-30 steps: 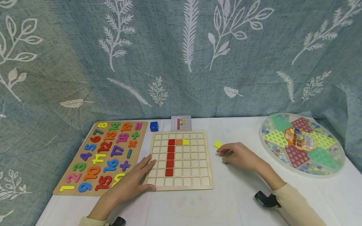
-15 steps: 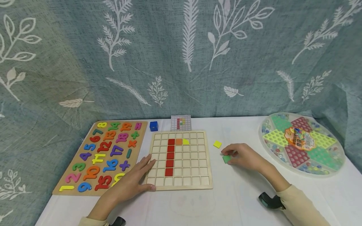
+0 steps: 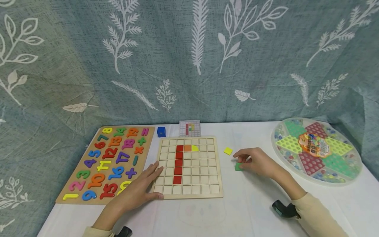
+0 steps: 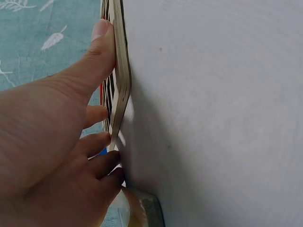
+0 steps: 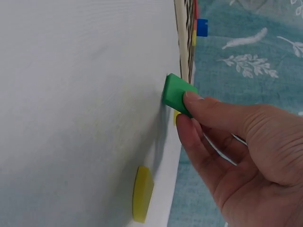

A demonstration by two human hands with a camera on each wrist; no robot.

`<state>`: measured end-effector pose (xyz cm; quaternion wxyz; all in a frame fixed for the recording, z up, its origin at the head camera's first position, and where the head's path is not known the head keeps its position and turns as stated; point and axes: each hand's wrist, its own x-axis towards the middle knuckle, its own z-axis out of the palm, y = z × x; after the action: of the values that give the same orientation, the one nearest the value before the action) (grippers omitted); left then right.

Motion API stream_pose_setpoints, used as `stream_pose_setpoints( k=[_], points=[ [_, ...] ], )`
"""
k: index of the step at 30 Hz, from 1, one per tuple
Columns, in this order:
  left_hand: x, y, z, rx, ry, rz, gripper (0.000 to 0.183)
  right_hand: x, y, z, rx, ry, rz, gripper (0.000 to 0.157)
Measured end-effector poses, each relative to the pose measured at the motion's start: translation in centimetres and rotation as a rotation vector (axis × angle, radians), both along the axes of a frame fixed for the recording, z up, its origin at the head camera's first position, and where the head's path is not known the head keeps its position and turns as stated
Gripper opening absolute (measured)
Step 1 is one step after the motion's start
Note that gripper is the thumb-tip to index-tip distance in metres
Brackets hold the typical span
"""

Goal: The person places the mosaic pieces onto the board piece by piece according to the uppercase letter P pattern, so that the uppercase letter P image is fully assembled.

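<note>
My right hand [image 3: 259,163] pinches a green square tile [image 5: 176,92] between thumb and fingertips, to the right of the wooden grid board [image 3: 219,184]. A yellow square tile [image 3: 228,151] lies on the table just beyond these fingers. In the right wrist view another yellow piece [image 5: 142,195] lies below the hand; the head view hides it. My left hand [image 3: 139,191] rests at the board's left edge, fingers extended and thumb at the near left corner. On the grid stand a column of red tiles [image 3: 178,163], an orange tile [image 3: 188,148] and a yellow piece with a rounded edge [image 3: 194,148].
A pattern card [image 3: 189,128] with a coloured grid lies behind the board, beside a blue cube [image 3: 161,132]. To the left lies a number puzzle board [image 3: 88,161], partly under the left forearm. A round marble-game board [image 3: 316,151] lies at the right. A leaf-patterned curtain [image 3: 207,92] hangs behind the table.
My right hand has drawn back from beside the yellow square tile and shifted slightly right, the green tile now showing in its fingers. My left hand has stayed on the board.
</note>
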<state>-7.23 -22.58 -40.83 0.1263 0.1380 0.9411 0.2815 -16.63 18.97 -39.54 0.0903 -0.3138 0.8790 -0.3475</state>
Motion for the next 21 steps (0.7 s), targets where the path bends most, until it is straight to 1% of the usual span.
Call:
stream_pose_setpoints(
  k=[5, 12, 21],
  points=[
    [0.1, 0.0, -0.1, -0.001, 0.013, -0.006, 0.093, -0.2, -0.3, 0.1, 0.004, -0.012, 0.022, 0.029],
    [0.1, -0.1, 0.1, 0.001, 0.019, -0.004, 0.092, -0.4, -1.3, 0.2, 0.006, 0.012, 0.031, 0.027],
    [0.2, 0.0, 0.2, 0.001, 0.023, -0.006, 0.092, -0.7, -3.3, 0.3, -0.045, 0.044, 0.032, 0.026]
  ],
)
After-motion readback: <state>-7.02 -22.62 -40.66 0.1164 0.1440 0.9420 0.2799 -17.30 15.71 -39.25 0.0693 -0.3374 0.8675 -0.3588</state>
